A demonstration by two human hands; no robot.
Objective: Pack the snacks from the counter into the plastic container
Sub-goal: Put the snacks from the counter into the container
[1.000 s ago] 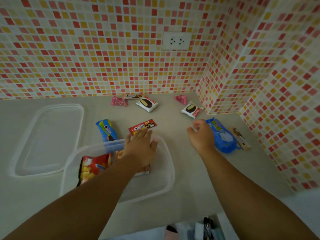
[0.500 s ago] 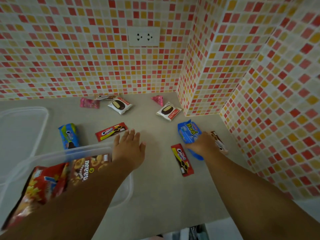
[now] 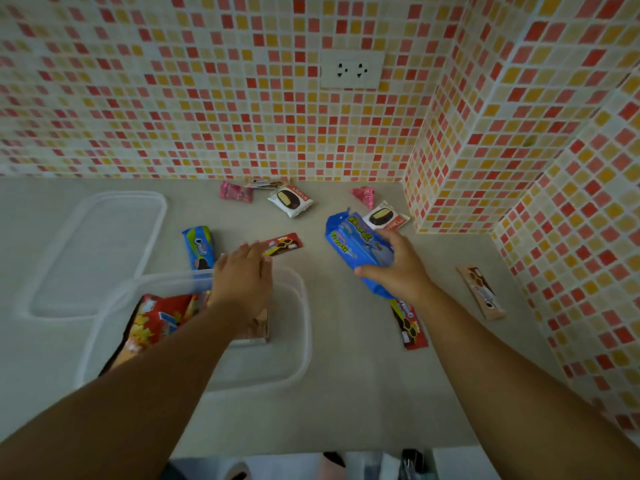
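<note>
Since half a second before, my right hand had lifted the blue snack pack clear of the counter; earlier it lay flat near the corner wall, and now it sat tilted in my grip, fingers and thumb curled round its lower end. My left hand was flat and relaxed, fingers straight, holding nothing. It hovered over the far rim of the plastic container, fingertips reaching near a red cookie pack.

I judged the step in hand as carrying the blue pack leftward to the container, which already held a red chip bag and a brownish pack under my left wrist. The next move called for swinging the pack over the near rim and laying it in the open right-hand part.

Still out on the counter were a blue cookie pack, another red cookie pack, a brown bar, two white cake packs and small pink sweets. The lid lay to the left.
</note>
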